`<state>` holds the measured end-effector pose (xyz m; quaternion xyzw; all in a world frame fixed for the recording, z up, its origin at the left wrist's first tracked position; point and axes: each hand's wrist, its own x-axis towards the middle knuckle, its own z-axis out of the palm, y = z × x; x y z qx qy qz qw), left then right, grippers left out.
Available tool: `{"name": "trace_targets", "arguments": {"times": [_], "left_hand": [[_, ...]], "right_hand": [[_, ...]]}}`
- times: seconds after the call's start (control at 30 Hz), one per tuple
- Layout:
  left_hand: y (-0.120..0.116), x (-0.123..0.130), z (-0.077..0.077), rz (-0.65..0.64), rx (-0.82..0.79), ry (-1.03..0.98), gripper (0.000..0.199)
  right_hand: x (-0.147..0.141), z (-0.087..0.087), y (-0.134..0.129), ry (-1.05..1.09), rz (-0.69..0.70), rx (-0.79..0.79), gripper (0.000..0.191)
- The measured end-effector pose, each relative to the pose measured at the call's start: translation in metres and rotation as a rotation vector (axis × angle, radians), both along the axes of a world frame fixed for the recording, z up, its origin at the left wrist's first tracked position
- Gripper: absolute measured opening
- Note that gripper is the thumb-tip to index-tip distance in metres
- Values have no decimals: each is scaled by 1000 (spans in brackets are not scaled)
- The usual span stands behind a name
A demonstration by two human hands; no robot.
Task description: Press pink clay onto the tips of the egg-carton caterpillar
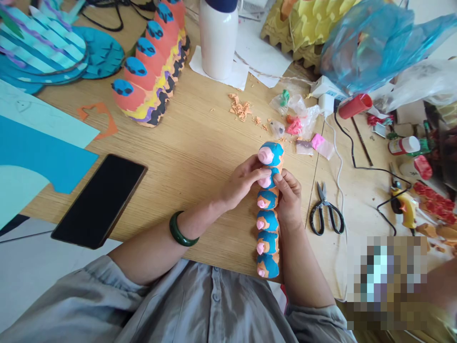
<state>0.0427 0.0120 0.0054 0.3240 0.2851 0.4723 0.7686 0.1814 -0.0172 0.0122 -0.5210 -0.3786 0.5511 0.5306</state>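
A light wood-grain table (193, 147) fills most of the view, with a pale floor (32, 267) at the lower left. A blue see-through bag (378, 47) bulges at the upper right, its contents blurred, beside yellow egg trays (303, 28). At the upper left lies a long bumpy piece (153, 71) in orange-red, yellow, purple and black, with blue ovals on its humps. A white bottle (218, 43) with a dark blue lid stands upright on white paper (200, 62); it looks plain.

The bumpy strip (268, 197), blue over orange with a pink lump on each hump, is near the table's front edge. The left hand (237, 183) holds its far end, thumb against the second pink lump; the right hand (290, 197) pinches its side, thumb on the blue. A dark phone (100, 200) lies at the left, and black-handled scissors (325, 209) rest to the right of the strip. A red cup (355, 105) lies tipped beyond them. Small clear bags (303, 112) hold red and green material. Farther right, a white-capped bottle (403, 145) has a red-and-white label, its print too small to read.
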Motion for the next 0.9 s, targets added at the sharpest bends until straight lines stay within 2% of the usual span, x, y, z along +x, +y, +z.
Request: {"name": "trace_targets", "arguments": {"times": [0.2, 0.4, 0.67, 0.8, 0.9], "left_hand": [[2, 1, 4, -52, -46, -101, 29], [0, 0, 5, -38, 4, -15, 29], [0, 0, 3, -102, -52, -170, 35], [-1, -2, 2, -141, 53, -164, 36], [-1, -3, 1, -159, 113, -116, 49]], "right_hand": [[4, -1, 2, 10, -8, -6, 38], [6, -4, 4, 15, 17, 10, 34], [12, -4, 7, 31, -47, -5, 43], [14, -3, 8, 106, -76, -61, 46], [12, -2, 8, 157, -70, -101, 47]]}}
